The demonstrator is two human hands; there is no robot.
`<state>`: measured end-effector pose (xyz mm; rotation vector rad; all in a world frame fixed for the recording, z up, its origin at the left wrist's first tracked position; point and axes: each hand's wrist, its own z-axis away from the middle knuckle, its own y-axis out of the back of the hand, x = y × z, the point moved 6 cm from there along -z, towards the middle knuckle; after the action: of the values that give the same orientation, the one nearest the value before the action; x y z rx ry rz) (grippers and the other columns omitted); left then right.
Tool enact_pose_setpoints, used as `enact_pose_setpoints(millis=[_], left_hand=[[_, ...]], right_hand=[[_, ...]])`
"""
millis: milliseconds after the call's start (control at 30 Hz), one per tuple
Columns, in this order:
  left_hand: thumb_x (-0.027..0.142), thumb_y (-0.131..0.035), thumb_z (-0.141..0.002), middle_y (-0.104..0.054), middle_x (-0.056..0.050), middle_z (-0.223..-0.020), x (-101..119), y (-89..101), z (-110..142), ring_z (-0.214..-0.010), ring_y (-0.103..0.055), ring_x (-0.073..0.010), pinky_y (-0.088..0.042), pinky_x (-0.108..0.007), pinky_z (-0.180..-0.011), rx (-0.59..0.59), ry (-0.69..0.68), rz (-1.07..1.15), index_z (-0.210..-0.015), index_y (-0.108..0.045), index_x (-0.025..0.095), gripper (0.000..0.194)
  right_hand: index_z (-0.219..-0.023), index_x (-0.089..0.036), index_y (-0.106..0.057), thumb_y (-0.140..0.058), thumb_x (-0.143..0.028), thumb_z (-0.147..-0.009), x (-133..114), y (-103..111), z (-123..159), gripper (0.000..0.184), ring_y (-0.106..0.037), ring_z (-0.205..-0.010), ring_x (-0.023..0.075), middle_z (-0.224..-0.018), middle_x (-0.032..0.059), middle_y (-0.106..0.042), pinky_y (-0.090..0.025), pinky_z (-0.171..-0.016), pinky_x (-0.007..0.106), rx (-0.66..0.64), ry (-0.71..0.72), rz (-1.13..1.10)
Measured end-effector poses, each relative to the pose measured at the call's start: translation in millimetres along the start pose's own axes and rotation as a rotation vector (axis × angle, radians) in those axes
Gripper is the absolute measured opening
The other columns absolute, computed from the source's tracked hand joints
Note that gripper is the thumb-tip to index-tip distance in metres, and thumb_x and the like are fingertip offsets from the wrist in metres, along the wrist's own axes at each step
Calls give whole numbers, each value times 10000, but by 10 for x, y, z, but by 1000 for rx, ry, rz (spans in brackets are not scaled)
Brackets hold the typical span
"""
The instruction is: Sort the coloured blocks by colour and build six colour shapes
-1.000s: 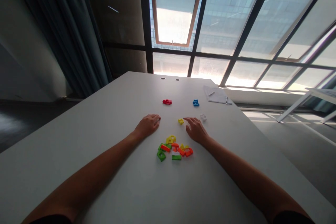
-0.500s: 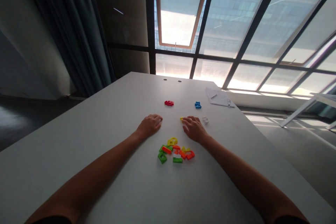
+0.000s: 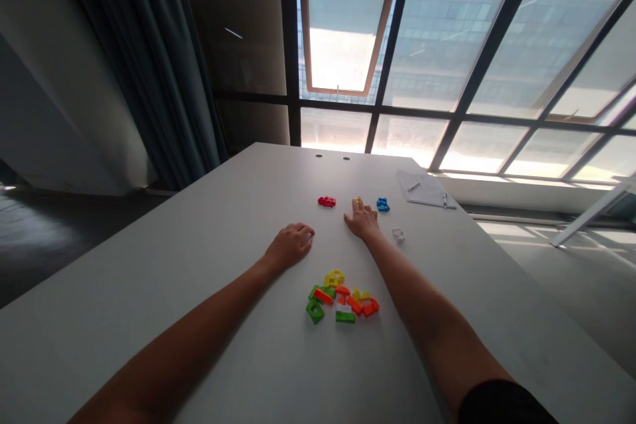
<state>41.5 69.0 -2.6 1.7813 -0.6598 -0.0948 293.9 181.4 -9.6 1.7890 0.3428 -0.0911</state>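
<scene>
My right hand (image 3: 362, 220) is stretched far forward on the white table (image 3: 199, 291), its fingertips pinched on a small yellow piece (image 3: 356, 201) between a red piece (image 3: 326, 201) and a blue piece (image 3: 382, 205). My left hand (image 3: 291, 245) rests on the table with its fingers curled and nothing visible in them. A pile of green, orange and yellow pieces (image 3: 342, 296) lies near me, between my forearms. A clear piece (image 3: 398, 234) lies just right of my right wrist.
A sheet of paper with a pen (image 3: 424, 189) lies at the table's far right corner. Two small holes (image 3: 332, 157) mark the far edge. Dark curtains (image 3: 144, 59) hang at the left, and large windows stand behind the table.
My right hand has taken the yellow piece from beside the pile and carried it forward, to between the red and blue pieces. My left hand has stayed put.
</scene>
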Motion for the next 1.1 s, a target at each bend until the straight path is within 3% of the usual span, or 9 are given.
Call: enact_pose_setpoints(millis=[133, 300, 400, 500, 567, 667, 733, 867, 1100], left_hand=[[234, -616, -1049, -800, -128, -1321, 0, 3, 5, -1227, -724, -313, -577, -492, -1143, 3, -13, -13, -1253, -785, 236, 265], [223, -626, -1039, -800, -127, -1337, 8, 3, 4, -1236, -726, -313, -579, -494, -1144, -5, -18, -12, -1261, -787, 233, 275], [220, -634, -1035, -799, -132, -1345, 5, -2, 3, -1240, -727, -313, -581, -490, -1142, 1, -13, -17, -1267, -791, 233, 280], [228, -635, -1037, -798, -130, -1348, -4, -12, 4, -1240, -730, -312, -587, -491, -1138, 8, -2, -23, -1271, -789, 230, 280], [233, -629, -1040, -798, -130, -1347, -3, -19, 8, -1240, -730, -313, -590, -494, -1136, 6, -3, -27, -1274, -787, 226, 282], [242, -620, -1045, -798, -130, -1344, 1, -17, 14, -1237, -732, -312, -592, -497, -1137, 8, -7, -33, -1273, -785, 228, 282], [243, -618, -1046, -800, -126, -1342, 0, -10, 14, -1240, -732, -311, -592, -496, -1138, 14, -10, -33, -1272, -784, 232, 281], [234, -624, -1035, -807, -118, -1327, -1, -1, 8, -1236, -739, -306, -595, -482, -1134, 23, -22, -28, -1252, -790, 241, 273], [236, -614, -1038, -805, -134, -1327, 12, -2, 7, -1228, -736, -317, -596, -502, -1132, 20, -29, -23, -1256, -792, 224, 281]], right_hand=[[-1791, -182, -413, -559, -336, -1112, -35, 96, 167, 712, -571, -1533, 392, -1851, 218, -387, -452, -1257, 524, 38, -23, 1], [-1611, -140, -648, -538, -240, -1109, -73, 172, 601, 524, -610, -1501, 336, -1645, 198, -659, -448, -1287, 458, -41, 90, -50], [-1416, -195, -794, -561, -167, -1076, -67, 220, 949, 413, -674, -1437, 306, -1509, 160, -766, -489, -1270, 482, -39, 300, -200], [-1269, -261, -866, -544, -126, -1069, -105, 339, 1304, 402, -755, -1300, 272, -1374, 112, -840, -566, -1198, 507, -24, 569, -490], [-1262, -297, -882, -538, -152, -1099, -168, 395, 1477, 407, -757, -1291, 264, -1352, 87, -853, -594, -1165, 507, -90, 711, -627], [-1291, -330, -889, -577, -180, -1110, -271, 395, 1577, 391, -731, -1352, 269, -1342, 62, -859, -588, -1178, 505, -248, 814, -649], [-1287, -323, -892, -591, -155, -1092, -266, 401, 1535, 396, -738, -1336, 274, -1309, 65, -869, -588, -1173, 504, -248, 797, -607], [-1345, -290, -864, -633, -123, -1048, -87, 459, 1399, 412, -750, -1284, 298, -1347, 96, -854, -580, -1150, 537, -62, 671, -422], [-1564, -202, -713, -670, -211, -1051, 65, 415, 1303, 516, -641, -1451, 383, -1623, 170, -687, -508, -1217, 596, 25, 353, -54]])
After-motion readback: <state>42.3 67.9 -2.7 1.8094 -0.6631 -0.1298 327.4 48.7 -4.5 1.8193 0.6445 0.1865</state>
